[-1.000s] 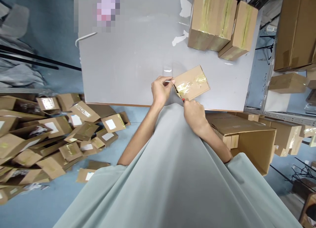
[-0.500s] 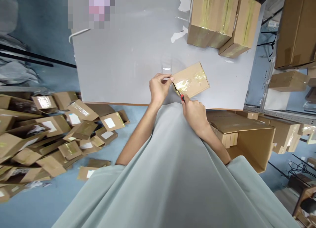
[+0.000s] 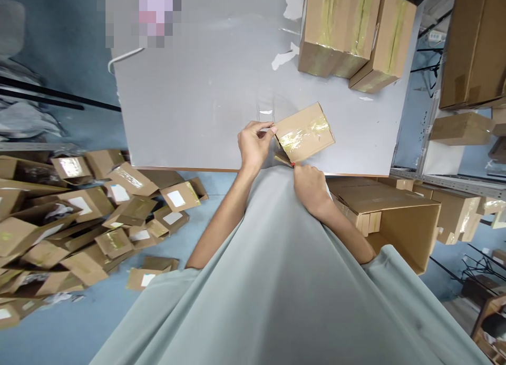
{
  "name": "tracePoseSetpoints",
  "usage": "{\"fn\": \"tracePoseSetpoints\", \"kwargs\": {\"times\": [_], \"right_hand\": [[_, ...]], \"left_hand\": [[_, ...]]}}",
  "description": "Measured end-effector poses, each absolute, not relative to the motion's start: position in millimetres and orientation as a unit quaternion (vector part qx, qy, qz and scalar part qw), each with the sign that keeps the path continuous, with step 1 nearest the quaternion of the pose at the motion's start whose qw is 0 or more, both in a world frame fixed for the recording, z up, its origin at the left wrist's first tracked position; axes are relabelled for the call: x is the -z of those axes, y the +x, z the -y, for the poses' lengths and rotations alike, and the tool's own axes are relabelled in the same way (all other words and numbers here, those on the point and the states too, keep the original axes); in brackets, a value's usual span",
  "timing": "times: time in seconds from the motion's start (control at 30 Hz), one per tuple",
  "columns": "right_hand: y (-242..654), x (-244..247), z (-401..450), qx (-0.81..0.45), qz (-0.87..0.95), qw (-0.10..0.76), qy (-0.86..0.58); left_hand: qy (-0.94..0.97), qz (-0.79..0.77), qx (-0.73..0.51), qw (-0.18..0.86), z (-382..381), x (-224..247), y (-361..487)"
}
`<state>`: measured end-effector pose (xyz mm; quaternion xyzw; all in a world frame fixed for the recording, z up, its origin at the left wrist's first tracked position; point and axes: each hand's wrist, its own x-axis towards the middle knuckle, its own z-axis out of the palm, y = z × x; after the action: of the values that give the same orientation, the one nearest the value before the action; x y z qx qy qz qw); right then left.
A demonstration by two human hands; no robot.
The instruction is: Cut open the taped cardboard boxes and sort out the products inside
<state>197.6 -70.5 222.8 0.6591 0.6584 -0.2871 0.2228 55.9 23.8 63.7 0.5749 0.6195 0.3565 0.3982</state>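
1. Head view: grey table [image 3: 190, 107] spans the far side, its brown near edge close to the person.
2. Cardboard pile [image 3: 95, 199] covers the floor to the left of the table's near edge, well apart from the hands.
3. Open carton [image 3: 379, 196] sits at the near right, beside the right forearm.
4. Three taped boxes [image 3: 356, 22] stand side by side at the table's far right.
5. Small box [image 3: 304, 130] lies turned at an angle near the table's near edge, shiny tape across its upper face. Its left end looks parted, so it is best kept firmly on the table while worked.
6. Left hand [image 3: 253, 146] has thumb and fingers pinched at the box's far left corner. This grip should steady the end, provided the fingertips keep out of the tool's line.
7. Right hand [image 3: 312, 186] is closed around a red tool [image 3: 293, 165] at the box's near left corner. Short, shallow strokes away from the body would be safest; the blade, if any, is hidden.
8. Loose flap [image 3: 282, 158] juts out by that corner; easing it gently should avoid tearing the cardboard.
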Motion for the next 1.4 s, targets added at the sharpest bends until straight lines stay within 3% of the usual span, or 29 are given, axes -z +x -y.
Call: {"fn": "tracePoseSetpoints", "kwargs": {"times": [0.13,0.33,0.5,0.63,1.1,1.4], "right_hand": [[209.0,-229.9,77.9,0.275,-0.648,0.205,0.68],[267.5,-225.9,83.4,0.194,-0.565,0.058,0.8],[309.7,-202.3,67.8,0.153,-0.56,0.011,0.814],[310.3,-195.0,53.2,0.155,-0.586,-0.006,0.796],[292.1,-194.9,29.4,0.197,-0.566,0.085,0.796],[278.3,-202.7,13.8,0.175,-0.559,0.157,0.795]], "left_hand": [[0.593,-0.615,-0.347,0.388,-26.8,-67.6,52.6],[0.735,-0.521,-0.316,0.299,-22.7,-91.5,92.6],[0.832,-0.416,-0.206,0.304,-14.8,-98.4,137.3],[0.835,-0.401,-0.194,0.323,-17.9,-93.5,133.5],[0.824,-0.388,-0.208,0.358,-17.2,-95.9,123.1],[0.843,-0.387,-0.177,0.328,-14.4,-92.3,124.4]]}}
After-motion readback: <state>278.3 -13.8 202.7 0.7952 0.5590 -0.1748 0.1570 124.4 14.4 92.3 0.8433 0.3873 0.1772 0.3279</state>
